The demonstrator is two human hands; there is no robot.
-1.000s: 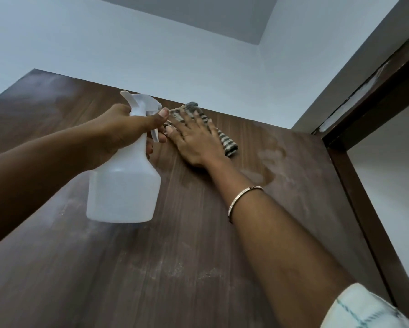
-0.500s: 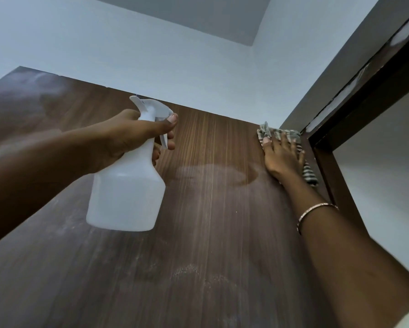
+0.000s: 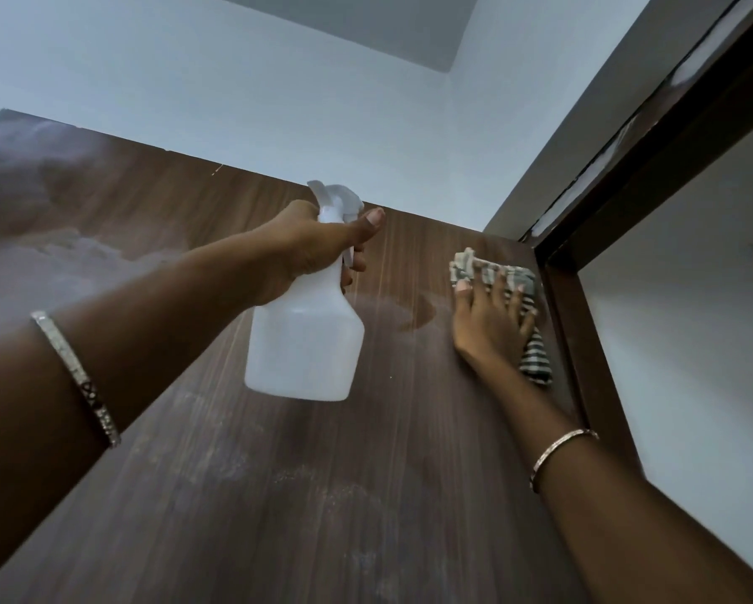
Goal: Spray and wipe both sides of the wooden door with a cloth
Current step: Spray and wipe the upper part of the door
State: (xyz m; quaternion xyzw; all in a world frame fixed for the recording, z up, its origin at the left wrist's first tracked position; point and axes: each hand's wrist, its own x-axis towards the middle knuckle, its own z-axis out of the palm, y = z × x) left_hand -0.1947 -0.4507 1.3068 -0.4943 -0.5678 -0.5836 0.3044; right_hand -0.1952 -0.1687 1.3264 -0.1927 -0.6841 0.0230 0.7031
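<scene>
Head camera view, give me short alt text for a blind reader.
A right hand presses a grey-and-white striped cloth flat against the upper right corner of a dark brown wooden door, beside the door frame. The left hand grips a white translucent plastic spray bottle in front of the door, with a damp patch between them.

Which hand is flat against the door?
The right hand, fingers spread on the striped cloth near the frame; the left hand grips the spray bottle.

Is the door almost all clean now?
Not yet. Done: a wet patch near the top. In hand: the right hand presses the striped cloth on the door, the left hand holds the spray bottle. Left: dusty smears upper left and lower down; the other side isn't in view.
</scene>
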